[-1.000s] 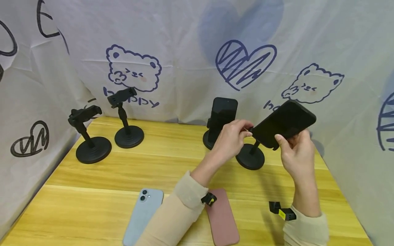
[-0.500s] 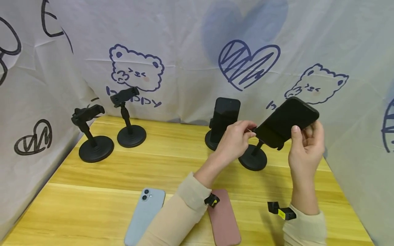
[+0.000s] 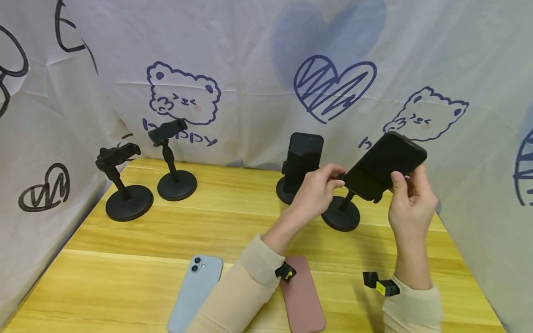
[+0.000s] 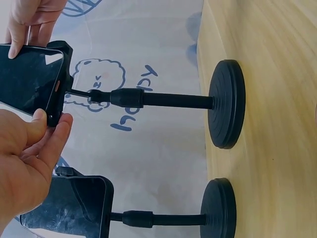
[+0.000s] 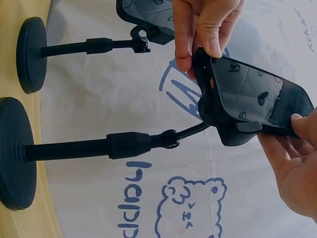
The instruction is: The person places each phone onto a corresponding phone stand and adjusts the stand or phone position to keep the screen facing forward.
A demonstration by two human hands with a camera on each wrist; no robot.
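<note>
In the head view a black phone (image 3: 385, 162) sits tilted in the clamp (image 5: 237, 135) of a black phone stand (image 3: 341, 216) at the right of the table. My left hand (image 3: 314, 187) pinches the clamp's end at the phone's left corner. With thumb in front and fingers behind, my right hand (image 3: 412, 208) grips the phone's lower right edge. In the right wrist view, one clamp arm hooks over the phone's long edge near my right hand. The far clamp end is partly covered by my left fingers (image 5: 213, 37).
Just left, a second stand holds another black phone (image 3: 303, 159). Two phone stands (image 3: 129, 203) with bare clamps stand at the far left. A light blue phone (image 3: 195, 291) and a pink phone (image 3: 303, 296) lie near the front, partly under my left sleeve. White drawn-on cloth hangs behind.
My right hand has slid right and up along the phone's edge. The phone has tilted slightly. My left hand keeps its pinch on the clamp end.
</note>
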